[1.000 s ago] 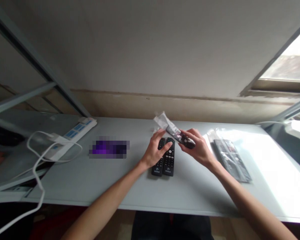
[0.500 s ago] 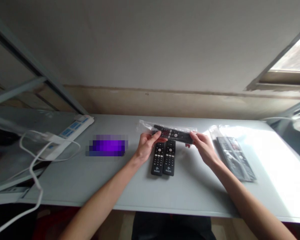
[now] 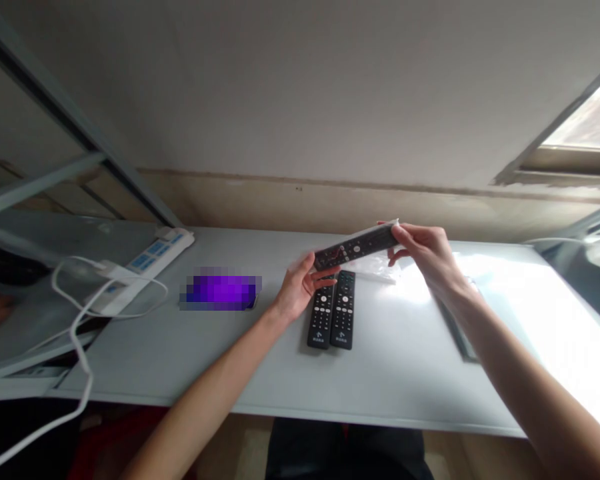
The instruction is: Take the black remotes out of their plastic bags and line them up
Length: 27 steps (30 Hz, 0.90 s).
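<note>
I find my left grip [image 3: 296, 288] and right grip [image 3: 427, 252] grasping opposite ends of a film-covered remote [image 3: 357, 249] between them; two loose remotes [image 3: 343, 317] lie on the desk [image 3: 285, 383] below the left grip.

Both arms [image 3: 205, 380] extend forward, right fingers [image 3: 403, 236] pinching higher than left fingers [image 3: 325, 273].

Three remotes [image 3: 343, 317], one of them raised, can be counted, with one power strip [image 3: 153, 263] and one pixelated purple item [image 3: 220, 292]. The number of dark pieces [image 3: 459, 330] half hidden at right cannot be told.
</note>
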Each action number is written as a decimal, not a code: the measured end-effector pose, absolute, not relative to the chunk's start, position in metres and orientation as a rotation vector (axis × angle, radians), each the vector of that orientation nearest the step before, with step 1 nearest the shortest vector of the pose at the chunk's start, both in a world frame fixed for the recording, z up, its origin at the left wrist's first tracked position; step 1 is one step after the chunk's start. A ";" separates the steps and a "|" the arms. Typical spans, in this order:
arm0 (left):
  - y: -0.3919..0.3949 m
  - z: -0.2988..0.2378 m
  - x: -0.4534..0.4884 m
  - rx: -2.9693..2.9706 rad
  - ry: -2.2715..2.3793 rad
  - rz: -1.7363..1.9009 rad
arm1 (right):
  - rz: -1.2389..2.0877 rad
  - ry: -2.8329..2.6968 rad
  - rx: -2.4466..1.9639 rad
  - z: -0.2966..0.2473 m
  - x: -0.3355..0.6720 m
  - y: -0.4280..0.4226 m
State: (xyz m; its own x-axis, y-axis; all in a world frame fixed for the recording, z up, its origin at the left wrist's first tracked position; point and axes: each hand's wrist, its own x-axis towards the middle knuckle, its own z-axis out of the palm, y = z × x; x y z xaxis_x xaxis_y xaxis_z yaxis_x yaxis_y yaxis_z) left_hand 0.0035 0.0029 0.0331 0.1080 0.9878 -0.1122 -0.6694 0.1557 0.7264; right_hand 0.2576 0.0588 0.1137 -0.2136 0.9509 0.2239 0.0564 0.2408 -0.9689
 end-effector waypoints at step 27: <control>-0.001 0.030 0.004 0.732 0.694 1.233 | 0.517 -1.198 -0.855 0.166 0.309 0.087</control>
